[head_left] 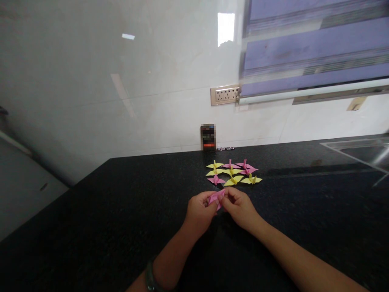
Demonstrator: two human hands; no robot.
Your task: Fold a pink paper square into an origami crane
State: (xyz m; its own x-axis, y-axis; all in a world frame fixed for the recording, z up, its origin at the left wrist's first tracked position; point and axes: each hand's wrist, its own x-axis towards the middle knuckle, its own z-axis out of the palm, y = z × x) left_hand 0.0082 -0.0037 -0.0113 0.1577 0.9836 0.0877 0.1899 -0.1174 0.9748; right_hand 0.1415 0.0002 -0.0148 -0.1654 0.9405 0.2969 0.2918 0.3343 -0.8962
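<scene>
Both of my hands meet over the black countertop (106, 211) and pinch one folded pink paper piece (216, 197) between them. My left hand (199, 211) grips its left side with closed fingers. My right hand (240, 209) pinches its right side. Just beyond the hands lie several finished paper cranes (232, 173) in rows, some yellow, some pink, resting flat on the counter.
A small dark box (208, 137) stands against the white tiled wall, with a beaded string (225, 148) beside it. A wall socket strip (225, 95) sits above. A sink (361, 151) is set into the counter at the far right. A band (149, 275) circles my left wrist.
</scene>
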